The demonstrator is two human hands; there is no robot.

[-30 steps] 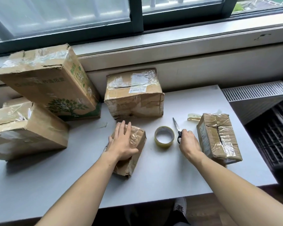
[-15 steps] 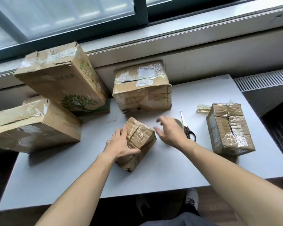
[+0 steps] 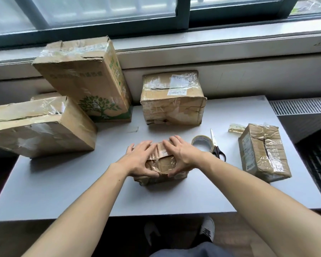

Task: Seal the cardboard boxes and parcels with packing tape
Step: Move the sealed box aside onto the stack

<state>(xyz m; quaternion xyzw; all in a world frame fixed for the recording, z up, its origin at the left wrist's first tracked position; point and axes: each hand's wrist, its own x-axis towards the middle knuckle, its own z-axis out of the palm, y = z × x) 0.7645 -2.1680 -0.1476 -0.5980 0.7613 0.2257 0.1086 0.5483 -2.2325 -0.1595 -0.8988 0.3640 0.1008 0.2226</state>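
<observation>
A small crumpled parcel (image 3: pixel 162 165), brown card under wrinkled clear tape, lies near the middle of the grey table (image 3: pixel 72 186), and both hands hold it. The left hand (image 3: pixel 138 160) lies over the parcel's left half and the right hand (image 3: pixel 183 156) over its right half. Their fingers are spread across the top and their thumbs are hooked against the near face, clasping the parcel between them. Whether the fingertips wrap over the parcel's far edge is hard to tell. Just right of the parcel, beside the right wrist, lies a roll of packing tape (image 3: pixel 202 142) flat on the table, with black-handled scissors (image 3: pixel 216 147) right against the roll's far side, blades pointing away. Well right of the parcel a taped box (image 3: pixel 263 153) sits close to the table's right edge, a scrap of tape (image 3: pixel 236 127) by its far corner. Behind the parcel stands a labelled box (image 3: pixel 172 101) against the wall. Behind and left of the parcel a tree-printed box (image 3: pixel 85 80) leans tilted, and to the parcel's left a low box (image 3: pixel 39 125) overhangs the table's left edge. A wide stretch of tabletop lies between the parcel and the near edge, and another between the parcel and the low box.
</observation>
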